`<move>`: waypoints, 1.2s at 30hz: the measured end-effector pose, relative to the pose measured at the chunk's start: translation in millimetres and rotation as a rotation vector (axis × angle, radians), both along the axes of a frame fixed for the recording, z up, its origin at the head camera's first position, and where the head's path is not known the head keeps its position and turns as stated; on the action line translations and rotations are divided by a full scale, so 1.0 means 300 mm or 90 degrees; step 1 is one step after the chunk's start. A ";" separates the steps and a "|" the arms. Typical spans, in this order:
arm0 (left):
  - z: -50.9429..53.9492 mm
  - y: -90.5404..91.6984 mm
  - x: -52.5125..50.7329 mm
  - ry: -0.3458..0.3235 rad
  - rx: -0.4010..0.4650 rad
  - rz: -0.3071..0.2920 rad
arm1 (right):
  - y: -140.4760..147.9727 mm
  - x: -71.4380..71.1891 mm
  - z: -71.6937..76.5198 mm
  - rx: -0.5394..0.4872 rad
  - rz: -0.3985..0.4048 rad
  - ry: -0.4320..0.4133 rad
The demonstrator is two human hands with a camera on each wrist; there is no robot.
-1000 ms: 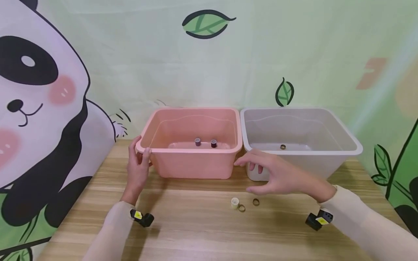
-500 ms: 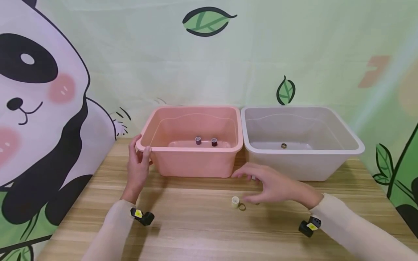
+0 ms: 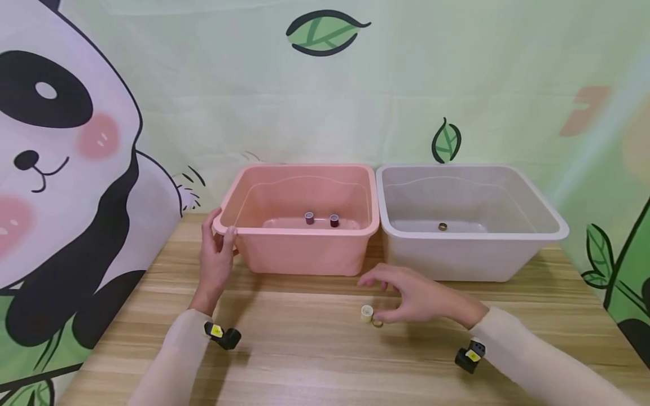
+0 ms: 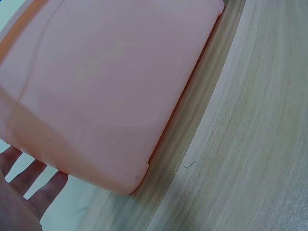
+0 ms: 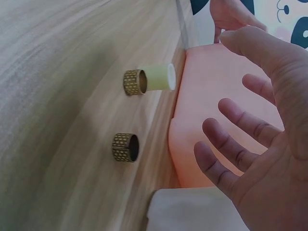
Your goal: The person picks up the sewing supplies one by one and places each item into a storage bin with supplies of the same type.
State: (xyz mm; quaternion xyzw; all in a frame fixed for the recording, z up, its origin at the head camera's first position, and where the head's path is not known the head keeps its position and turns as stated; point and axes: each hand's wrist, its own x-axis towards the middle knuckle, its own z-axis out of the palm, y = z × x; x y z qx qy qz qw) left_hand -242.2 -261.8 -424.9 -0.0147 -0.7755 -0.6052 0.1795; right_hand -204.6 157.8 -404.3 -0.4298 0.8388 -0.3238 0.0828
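- plainly, a cream cylinder (image 3: 367, 314) is seen standing upright on the tabletop (image 3: 304, 361), well in from its left and right edges, before the gap between the pink tub (image 3: 304, 254) and the grey tub (image 3: 508, 256).
- just beside the cylinder, a brass ring (image 3: 377, 323) is partly covered, in the head view, by the thumb of the right hand (image 3: 413, 293); whether it is touched cannot be told.
- a second ring (image 5: 125, 147) is shown near the first by the right wrist view.
- the right hand is spread wide, thumb well parted from fingers, nothing being held.
- the pink tub's front left corner is gripped by the left hand (image 3: 215, 262), near the tabletop's left edge.
- inside that tub, a purplish cylinder (image 3: 309, 218) and a darker cylinder (image 3: 334, 220) are seen.
- a third ring (image 3: 443, 226) is contained in the grey tub.
- behind the tabletop's far edge, a panda-printed cloth (image 3: 335, 113) is hung.
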 end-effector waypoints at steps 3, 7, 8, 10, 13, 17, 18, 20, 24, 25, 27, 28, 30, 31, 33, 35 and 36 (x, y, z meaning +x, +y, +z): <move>0.003 0.000 0.001 -0.003 -0.001 -0.001 | -0.003 -0.001 -0.013 0.001 -0.003 -0.010; 0.011 0.005 0.006 0.003 -0.007 0.002 | -0.006 -0.008 -0.036 0.001 0.001 -0.014; 0.011 0.005 0.006 0.004 -0.009 0.003 | -0.008 -0.009 -0.042 0.000 0.005 -0.014; 0.009 0.004 0.005 0.004 -0.010 0.006 | -0.012 -0.012 -0.058 -0.002 0.017 -0.015; 0.003 0.001 0.005 0.002 -0.008 0.009 | -0.020 -0.012 -0.080 0.003 0.032 -0.023; -0.001 0.002 0.008 0.000 -0.003 0.008 | -0.029 -0.013 -0.103 0.021 0.034 -0.021; -0.001 0.002 0.007 0.000 -0.004 0.008 | -0.031 -0.013 -0.107 0.025 0.034 -0.016; -0.001 0.002 0.006 0.001 -0.005 0.008 | -0.034 -0.014 -0.114 0.041 0.026 -0.012; -0.001 0.001 0.004 0.000 -0.007 0.008 | -0.040 -0.011 -0.123 0.084 0.006 -0.013; -0.001 0.001 0.003 -0.001 -0.008 0.008 | -0.042 -0.009 -0.125 0.096 0.000 -0.011; 0.000 0.001 0.004 -0.004 -0.010 0.009 | -0.046 -0.007 -0.129 0.113 -0.008 0.000; 0.001 0.002 0.004 -0.004 -0.011 0.009 | -0.049 -0.007 -0.131 0.120 -0.012 0.009; 0.003 0.003 0.004 -0.004 -0.011 0.009 | -0.053 -0.007 -0.136 0.131 -0.018 0.032; 0.004 0.004 0.004 -0.004 -0.011 0.010 | -0.055 -0.007 -0.138 0.134 -0.021 0.042; 0.007 0.006 0.005 -0.004 -0.011 0.012 | -0.058 -0.008 -0.144 0.140 -0.026 0.061; 0.008 0.007 0.006 -0.004 -0.010 0.011 | -0.059 -0.011 -0.149 0.144 -0.030 0.073; 0.008 0.007 0.006 -0.004 -0.010 0.012 | -0.059 -0.012 -0.152 0.146 -0.031 0.076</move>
